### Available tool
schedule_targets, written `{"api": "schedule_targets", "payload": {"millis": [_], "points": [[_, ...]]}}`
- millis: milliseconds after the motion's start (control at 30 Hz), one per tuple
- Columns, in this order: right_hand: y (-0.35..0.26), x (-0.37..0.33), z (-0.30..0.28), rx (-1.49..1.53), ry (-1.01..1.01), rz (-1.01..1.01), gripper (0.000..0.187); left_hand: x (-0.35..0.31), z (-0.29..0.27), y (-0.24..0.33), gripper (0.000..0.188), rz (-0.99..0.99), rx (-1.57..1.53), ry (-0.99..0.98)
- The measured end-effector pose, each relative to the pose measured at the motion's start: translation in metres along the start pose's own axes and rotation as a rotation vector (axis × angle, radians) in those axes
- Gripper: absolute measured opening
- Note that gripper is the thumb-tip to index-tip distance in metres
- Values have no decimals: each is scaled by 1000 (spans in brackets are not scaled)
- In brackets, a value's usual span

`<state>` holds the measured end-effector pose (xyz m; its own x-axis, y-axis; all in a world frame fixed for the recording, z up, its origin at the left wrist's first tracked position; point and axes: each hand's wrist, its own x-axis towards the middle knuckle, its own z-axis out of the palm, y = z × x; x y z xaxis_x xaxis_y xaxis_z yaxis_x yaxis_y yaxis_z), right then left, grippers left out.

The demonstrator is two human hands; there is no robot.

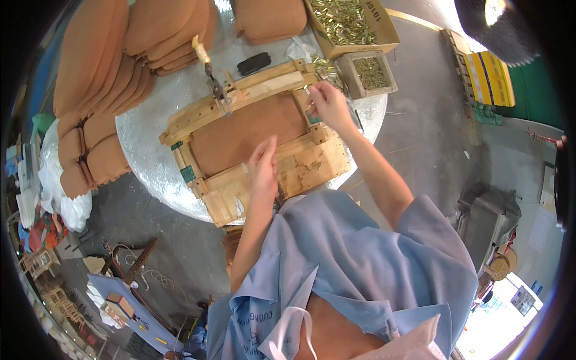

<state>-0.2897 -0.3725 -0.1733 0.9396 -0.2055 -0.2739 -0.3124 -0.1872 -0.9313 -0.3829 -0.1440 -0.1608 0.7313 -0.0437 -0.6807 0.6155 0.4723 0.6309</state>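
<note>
A wooden frame jig [240, 99] lies on the round table, with a brown padded panel [252, 132] inside it. My right hand [329, 107] is over the jig's far right corner, thumb and fingers pinched on a small shiny metal piece [307, 89]. Above the near rail hovers my left hand [263, 169], its fingers drawn together; whatever they may hold is hidden. A metal clamp-like tool with a yellowish handle [201, 51] stands at the far rail. Beside my right hand, loose small metal pieces [327, 69] are scattered on the table.
A cardboard box [384, 37] of brass-coloured metal pieces and a smaller bin [384, 81] stand at the far right. Stacked brown panels [90, 57] fill the far left. Near them lies a black object [254, 63]. The table [153, 174] is wrapped in shiny film.
</note>
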Motion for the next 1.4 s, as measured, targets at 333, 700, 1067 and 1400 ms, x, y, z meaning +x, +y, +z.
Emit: {"api": "schedule_targets", "payload": {"millis": [333,700,1067,1400], "points": [[-25,-87,64,-249,49,-200,18,17,42,-3,22,300,81,4],[40,-48,71,-451,43,-196,16,33,8,-22,21,169,249,104],[68,-15,73,-339,-39,-122,25,80,-11,-16,43,578,1043,135],[68,-8,70,-504,61,-113,18,109,7,-8,41,670,1331,92]]}}
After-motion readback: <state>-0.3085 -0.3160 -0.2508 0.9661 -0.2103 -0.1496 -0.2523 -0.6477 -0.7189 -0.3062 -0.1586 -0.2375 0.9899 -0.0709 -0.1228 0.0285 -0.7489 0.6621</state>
